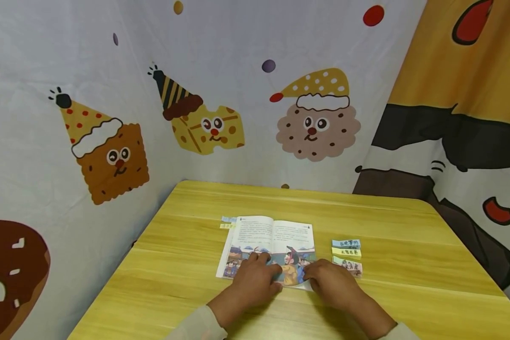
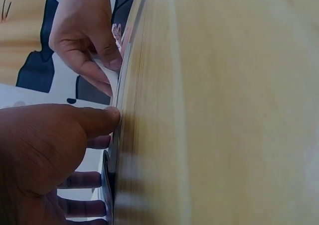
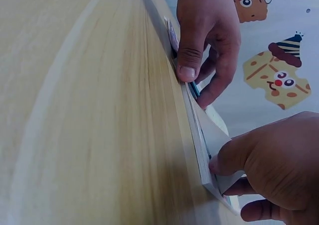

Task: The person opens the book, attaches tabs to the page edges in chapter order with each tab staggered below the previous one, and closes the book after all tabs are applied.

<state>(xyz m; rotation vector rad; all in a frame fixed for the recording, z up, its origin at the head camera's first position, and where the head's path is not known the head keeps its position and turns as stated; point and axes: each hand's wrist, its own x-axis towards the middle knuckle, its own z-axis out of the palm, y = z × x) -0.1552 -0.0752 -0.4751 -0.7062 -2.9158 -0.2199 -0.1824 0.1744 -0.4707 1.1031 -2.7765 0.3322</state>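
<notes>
An open book (image 1: 255, 231) with printed text and coloured drawings lies on the table. My left hand (image 1: 257, 278) rests on its lower middle near the spine, fingers spread on the pages and thumb at the bottom edge. At the lower right corner, my right hand (image 1: 333, 283) pinches a page (image 3: 212, 130) between thumb and fingers. In the right wrist view that page bends up from the pages below it. A blue and a yellow paper tab (image 1: 227, 225) stick out at the book's upper left edge.
Several strips of handwritten sticky notes (image 1: 346, 252), blue, yellow, green and pink, lie right of the book, close to my right hand. The wooden table (image 1: 182, 255) has rounded far corners. A cloth (image 1: 255, 170) printed with cartoon snacks hangs behind it.
</notes>
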